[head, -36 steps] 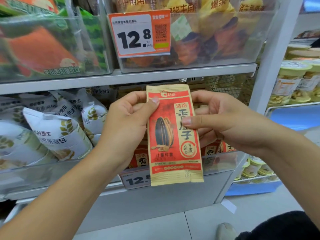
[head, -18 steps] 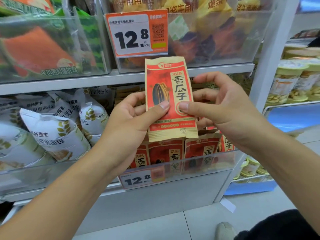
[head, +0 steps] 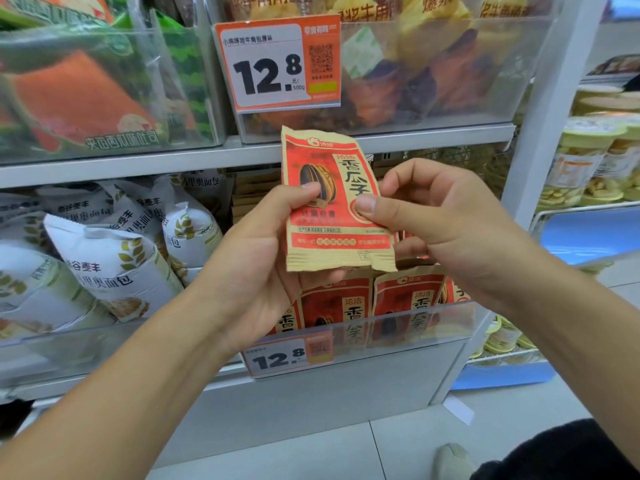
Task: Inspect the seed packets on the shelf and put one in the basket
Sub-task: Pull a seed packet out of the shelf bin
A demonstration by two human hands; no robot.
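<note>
My left hand (head: 256,271) and right hand (head: 446,230): bare forearms, no sleeves; dark trouser leg (head: 561,455), pale shoe (head: 453,460).

packet (head: 332,202): back side hidden, small print along the bottom too blurry to read
left hand (head: 256,258): fingers tucked behind the packet, only the thumb shows up front
right hand (head: 440,216): thumb covers part of the round mark on the packet
shelf packets (head: 381,306): tops hidden behind the held packet, lower halves smeared by the bin front (head: 433,323)
lower tag (head: 289,356): small text unreadable
top bins (head: 433,64): cut off by the top edge, contents murky through the plastic
jars (head: 588,161): blurred, cut off at the right edge
shoe (head: 453,460): cut off at the bottom edge
</note>
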